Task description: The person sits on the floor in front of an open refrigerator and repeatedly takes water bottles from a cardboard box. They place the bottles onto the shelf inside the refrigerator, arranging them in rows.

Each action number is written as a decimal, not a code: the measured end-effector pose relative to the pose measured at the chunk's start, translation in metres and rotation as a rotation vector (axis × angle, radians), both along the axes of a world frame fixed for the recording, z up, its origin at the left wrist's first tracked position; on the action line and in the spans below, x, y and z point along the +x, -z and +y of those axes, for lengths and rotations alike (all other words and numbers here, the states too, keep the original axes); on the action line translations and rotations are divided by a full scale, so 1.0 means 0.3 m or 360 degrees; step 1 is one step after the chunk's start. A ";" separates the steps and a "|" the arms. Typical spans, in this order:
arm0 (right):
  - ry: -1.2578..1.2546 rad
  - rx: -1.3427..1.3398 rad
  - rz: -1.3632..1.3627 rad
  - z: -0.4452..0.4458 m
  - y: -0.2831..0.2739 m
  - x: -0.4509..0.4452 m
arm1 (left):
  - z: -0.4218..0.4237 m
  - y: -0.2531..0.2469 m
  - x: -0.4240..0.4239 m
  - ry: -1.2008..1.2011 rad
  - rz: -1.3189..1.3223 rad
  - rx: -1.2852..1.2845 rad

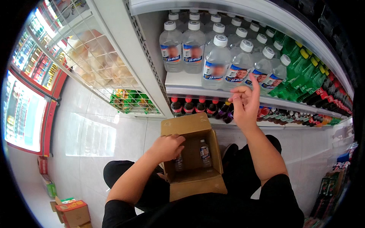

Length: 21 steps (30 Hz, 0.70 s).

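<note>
An opened cardboard box [194,186] sits between my knees with its flaps folded out. Inside it are two clear plastic bottles: one upright-looking bottle [204,154] towards the right wall, and a second bottle [178,164] at the left, partly covered by my hand. My left hand [168,147] curls over the box's left wall; whether its fingers grip the wall or the bottle beneath is hidden. My right hand [245,104] is raised in front of the shelf edge, empty, its index finger extended. Behind it stand white-capped clear bottles [217,61] in rows on the shelf [182,81].
Green bottles [302,68] fill the shelf further right. Dark soda bottles [188,106] line the lower shelf. A white wire rack [114,57] holds bagged goods at the left. Red-framed coolers [50,122] and a carton [75,213] stand farther left on the tiled floor [128,131].
</note>
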State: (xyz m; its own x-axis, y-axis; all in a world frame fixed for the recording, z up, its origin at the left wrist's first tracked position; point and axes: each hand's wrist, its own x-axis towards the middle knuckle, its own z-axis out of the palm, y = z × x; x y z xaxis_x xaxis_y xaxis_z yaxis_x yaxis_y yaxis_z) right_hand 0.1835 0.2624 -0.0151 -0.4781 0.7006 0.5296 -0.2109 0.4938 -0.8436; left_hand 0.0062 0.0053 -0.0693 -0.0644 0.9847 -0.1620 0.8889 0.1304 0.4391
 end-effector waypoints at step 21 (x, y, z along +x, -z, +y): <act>-0.1040 -0.0917 0.0164 0.011 -0.034 0.009 | 0.277 -0.251 -0.073 -0.0686 -0.0949 0.1108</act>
